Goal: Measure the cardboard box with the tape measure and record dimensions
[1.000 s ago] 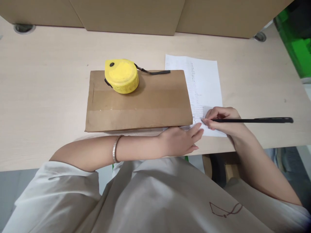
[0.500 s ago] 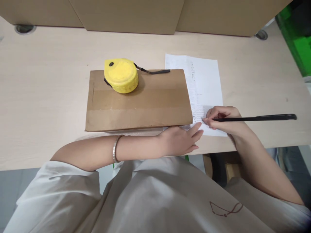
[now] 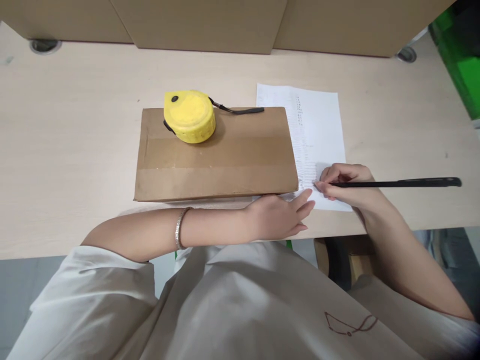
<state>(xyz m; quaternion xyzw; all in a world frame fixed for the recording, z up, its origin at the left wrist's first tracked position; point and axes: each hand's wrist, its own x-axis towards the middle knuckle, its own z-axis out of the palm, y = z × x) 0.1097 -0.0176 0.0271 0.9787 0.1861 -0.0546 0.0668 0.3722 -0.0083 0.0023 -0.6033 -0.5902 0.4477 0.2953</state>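
Observation:
My right hand is closed around a black pen, its tip end down at the lower part of a printed sheet of paper. My left hand lies with fingers apart over the bottom edge of the sheet, along the near side of a brown cardboard box. That box covers the left part of the paper. On top of the box rests a yellow tape measure with a black wrist strap trailing to the right.
A pale wooden table carries everything. Brown panels stand along its back edge, with a round cable grommet at the back left and another at the back right. Something green shows beyond the right edge.
The whole view has shifted slightly, moving things a little to the right. Both hands, the pen, the box and the tape measure keep nearly the same places relative to one another.

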